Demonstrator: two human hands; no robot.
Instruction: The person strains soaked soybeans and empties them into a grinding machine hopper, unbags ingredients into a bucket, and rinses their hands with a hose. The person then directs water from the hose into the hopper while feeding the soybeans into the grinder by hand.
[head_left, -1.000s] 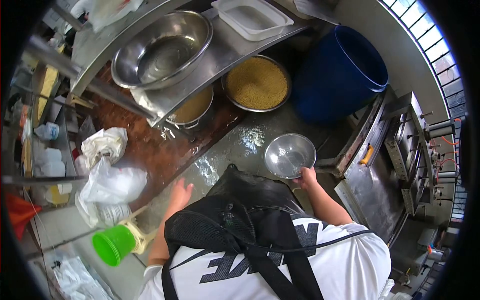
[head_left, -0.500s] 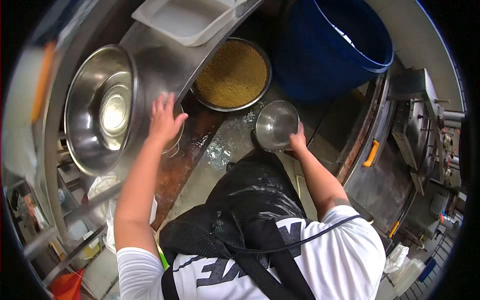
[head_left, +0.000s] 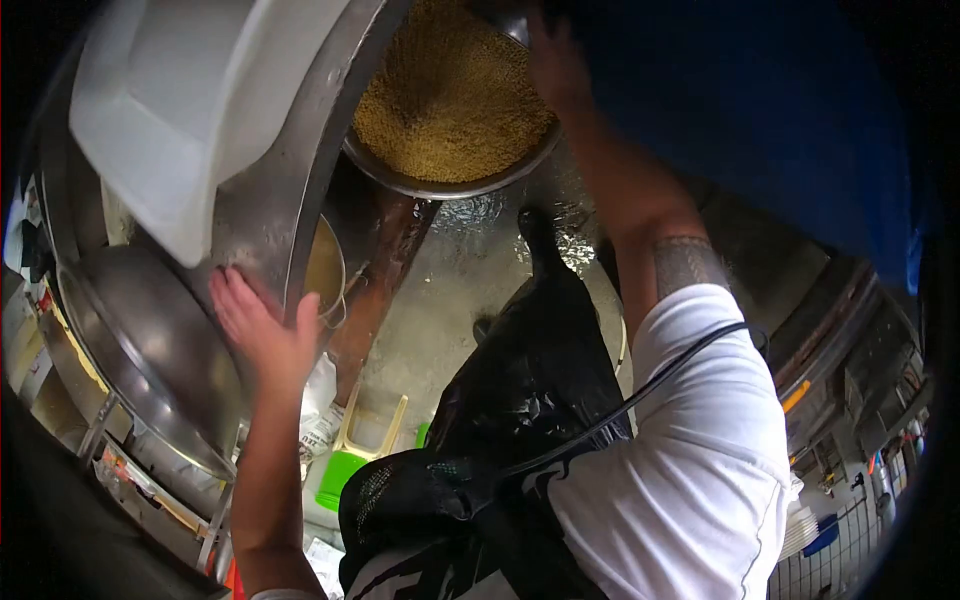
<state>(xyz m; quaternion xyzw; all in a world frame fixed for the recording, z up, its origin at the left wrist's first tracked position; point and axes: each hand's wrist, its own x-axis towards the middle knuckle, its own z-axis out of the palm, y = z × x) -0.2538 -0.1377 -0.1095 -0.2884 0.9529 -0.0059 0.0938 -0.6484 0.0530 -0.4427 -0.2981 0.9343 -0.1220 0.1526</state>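
Fingers spread, my left hand [head_left: 265,325] rests against the edge of the steel table [head_left: 265,215]. My right hand [head_left: 558,70] is stretched far forward, shut on a small metal bowl [head_left: 510,20] that is partly cut off by the top of the view. That bowl is over the far right side of a wide metal basin [head_left: 450,188] on the floor. Small yellow beans [head_left: 450,115], which look like soybeans, fill the basin. How deep the small bowl sits in the beans is hidden.
A white plastic tub [head_left: 165,130] stands on the table, beside a large tilted steel bowl [head_left: 165,325]. The big blue barrel [head_left: 760,130] is close on the right. Below the table edge sits a metal pot [head_left: 325,265]. The floor [head_left: 430,290] is wet.
I have leaned forward. My right hand has carried the small metal bowl from near my legs to the bean basin. My left hand has come to the table edge.
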